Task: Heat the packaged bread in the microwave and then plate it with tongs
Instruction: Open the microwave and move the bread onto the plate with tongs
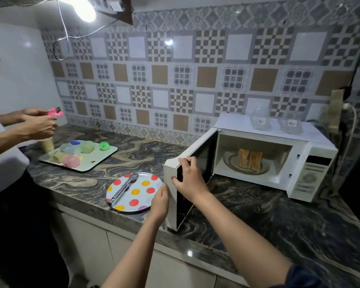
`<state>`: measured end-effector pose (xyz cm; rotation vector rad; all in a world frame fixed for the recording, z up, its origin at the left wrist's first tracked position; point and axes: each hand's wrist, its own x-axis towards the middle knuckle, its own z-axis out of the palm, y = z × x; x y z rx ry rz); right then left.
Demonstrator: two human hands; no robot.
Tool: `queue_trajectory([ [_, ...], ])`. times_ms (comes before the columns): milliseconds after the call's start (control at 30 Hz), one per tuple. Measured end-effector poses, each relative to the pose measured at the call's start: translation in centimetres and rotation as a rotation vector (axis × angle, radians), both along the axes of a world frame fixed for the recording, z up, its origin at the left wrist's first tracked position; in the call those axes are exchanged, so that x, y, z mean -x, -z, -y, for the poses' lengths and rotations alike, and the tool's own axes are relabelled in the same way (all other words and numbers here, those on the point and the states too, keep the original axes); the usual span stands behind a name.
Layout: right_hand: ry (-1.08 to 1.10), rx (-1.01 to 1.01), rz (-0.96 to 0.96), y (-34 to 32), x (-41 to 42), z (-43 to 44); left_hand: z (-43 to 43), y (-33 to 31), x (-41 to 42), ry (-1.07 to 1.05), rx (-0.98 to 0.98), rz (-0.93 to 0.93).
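A white microwave [312, 163] stands on the counter with its door [197, 148] swung open to the left. Inside, several bread slices [250, 161] stand on the round turntable plate [231, 162]. My right hand [190, 176] grips the door's free edge, fingers curled over its top corner. My left hand [160, 201] touches the door's outer face lower down with straight fingers. Left of the door lies a white plate with coloured dots [141, 192], and metal tongs [124, 189] rest on it.
Another person stands at the left, their hands [40, 123] holding a small pink thing above a jar. A pale green tray [104, 156] with several small coloured containers lies at the back left. Two clear containers [276, 121] sit on top of the microwave. A cable hangs at right.
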<state>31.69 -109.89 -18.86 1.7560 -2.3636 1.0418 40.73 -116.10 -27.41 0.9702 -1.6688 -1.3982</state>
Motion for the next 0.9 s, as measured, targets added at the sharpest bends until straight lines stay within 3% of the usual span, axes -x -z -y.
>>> queue_trajectory([
  [367, 0.056, 0.046, -0.021, 0.4, -0.7, -0.5, -0.4, -0.3, -1.5, 0.068, 0.128, 0.043],
  [633, 0.208, 0.042, -0.057, -0.3, -3.2, 0.0, 3.7, 0.3, -3.2, 0.345, 0.200, 0.045],
  [767, 0.191, 0.024, -0.053, -1.4, -4.9, 0.8, 5.5, -0.1, -4.2, 0.486, 0.156, 0.067],
  [900, 0.145, 0.019, -0.080, -1.7, -8.3, 3.4, 7.6, 0.3, -5.9, 0.500, 0.166, 0.110],
])
